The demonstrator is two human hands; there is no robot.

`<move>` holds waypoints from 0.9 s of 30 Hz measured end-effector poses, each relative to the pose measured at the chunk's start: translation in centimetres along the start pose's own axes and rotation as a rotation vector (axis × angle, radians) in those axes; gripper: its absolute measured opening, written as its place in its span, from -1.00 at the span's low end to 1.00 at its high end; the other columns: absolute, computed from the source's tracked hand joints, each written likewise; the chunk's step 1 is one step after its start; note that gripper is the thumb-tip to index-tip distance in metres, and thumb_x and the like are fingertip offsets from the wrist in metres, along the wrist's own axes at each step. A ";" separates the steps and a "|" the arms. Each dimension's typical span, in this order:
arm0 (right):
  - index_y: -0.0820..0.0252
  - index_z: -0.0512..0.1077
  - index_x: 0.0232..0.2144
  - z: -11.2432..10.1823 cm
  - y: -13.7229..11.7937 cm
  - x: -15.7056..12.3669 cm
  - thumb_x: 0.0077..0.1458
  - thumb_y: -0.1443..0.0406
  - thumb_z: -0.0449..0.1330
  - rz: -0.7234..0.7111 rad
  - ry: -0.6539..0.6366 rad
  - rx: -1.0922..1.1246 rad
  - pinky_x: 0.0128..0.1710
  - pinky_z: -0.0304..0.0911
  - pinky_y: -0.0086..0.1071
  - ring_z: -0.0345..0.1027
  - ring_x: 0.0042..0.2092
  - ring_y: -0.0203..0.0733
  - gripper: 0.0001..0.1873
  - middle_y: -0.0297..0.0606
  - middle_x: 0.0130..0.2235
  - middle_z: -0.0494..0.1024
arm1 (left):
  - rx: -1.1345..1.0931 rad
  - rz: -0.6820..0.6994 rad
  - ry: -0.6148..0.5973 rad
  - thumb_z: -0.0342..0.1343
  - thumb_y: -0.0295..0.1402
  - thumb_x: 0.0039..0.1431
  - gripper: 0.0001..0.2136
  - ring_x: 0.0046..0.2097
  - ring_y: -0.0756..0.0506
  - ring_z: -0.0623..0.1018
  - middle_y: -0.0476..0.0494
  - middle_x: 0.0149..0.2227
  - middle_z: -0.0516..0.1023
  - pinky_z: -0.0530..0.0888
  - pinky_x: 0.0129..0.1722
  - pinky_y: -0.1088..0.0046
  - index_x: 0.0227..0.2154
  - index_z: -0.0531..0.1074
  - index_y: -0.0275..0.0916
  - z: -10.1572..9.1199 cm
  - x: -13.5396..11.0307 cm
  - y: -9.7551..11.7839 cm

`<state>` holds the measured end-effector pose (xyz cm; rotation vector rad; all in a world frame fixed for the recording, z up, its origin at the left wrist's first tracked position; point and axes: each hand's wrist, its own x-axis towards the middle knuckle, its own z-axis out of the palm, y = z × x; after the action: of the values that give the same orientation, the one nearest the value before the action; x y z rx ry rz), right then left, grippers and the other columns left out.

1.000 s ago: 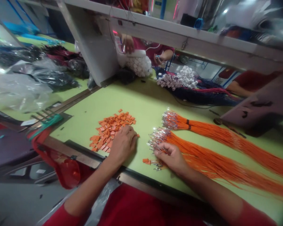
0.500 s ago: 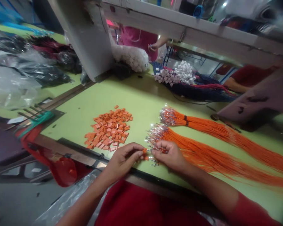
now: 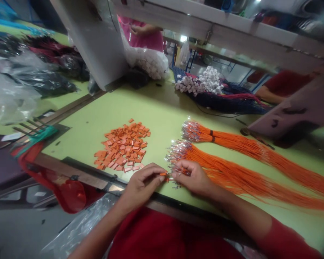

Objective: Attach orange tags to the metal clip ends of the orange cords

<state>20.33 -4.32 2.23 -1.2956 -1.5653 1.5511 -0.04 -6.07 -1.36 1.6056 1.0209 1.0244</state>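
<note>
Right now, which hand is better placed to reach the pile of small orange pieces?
Left, probably: the left hand sits nearer the pile of small orange pieces, though it pinches an orange piece; the right hand is farther off, gripping metal-tipped orange wires.

Dim indoor light, warped, blurred edges

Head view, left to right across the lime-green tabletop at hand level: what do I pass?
Pile of small orange rectangular pieces → left hand → single orange rectangular piece → right hand → bundle of long orange wires with shiny metal ends
</note>
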 end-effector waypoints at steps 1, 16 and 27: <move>0.21 0.42 -0.48 0.0 0.1 0.0 -0.01 0.14 0.30 -0.004 -0.010 0.008 -0.47 0.14 -0.49 0.18 -0.47 -0.35 -0.75 -0.40 -0.51 0.38 | 0.019 0.013 0.006 0.12 -0.35 0.25 -0.87 -0.27 -0.05 0.55 -0.11 -0.31 0.56 0.48 -0.25 0.44 -0.26 0.56 -0.22 0.0 0.0 0.0; 0.21 0.39 -0.55 0.5 0.2 -0.1 -0.09 0.20 0.30 0.028 0.017 0.005 -0.51 0.11 -0.50 0.16 -0.49 -0.35 -0.78 -0.41 -0.56 0.35 | -0.172 -0.074 0.092 0.21 -0.35 0.17 -0.87 -0.32 -0.06 0.59 -0.13 -0.34 0.60 0.55 -0.34 0.46 -0.27 0.63 -0.21 0.7 -0.4 0.5; 0.20 0.39 -0.54 0.2 1.0 -0.2 -0.07 0.11 0.35 0.026 -0.012 0.076 -0.45 0.14 -0.47 0.18 -0.49 -0.35 -0.69 -0.40 -0.54 0.38 | -0.185 -0.118 0.183 0.22 -0.30 0.17 -0.87 -0.39 -0.05 0.59 -0.12 -0.36 0.61 0.57 -0.37 0.46 -0.31 0.60 -0.23 2.2 -1.0 0.1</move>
<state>20.50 -4.72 1.27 -1.2717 -1.4873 1.6210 1.77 -7.64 -1.87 1.3051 1.0948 1.1647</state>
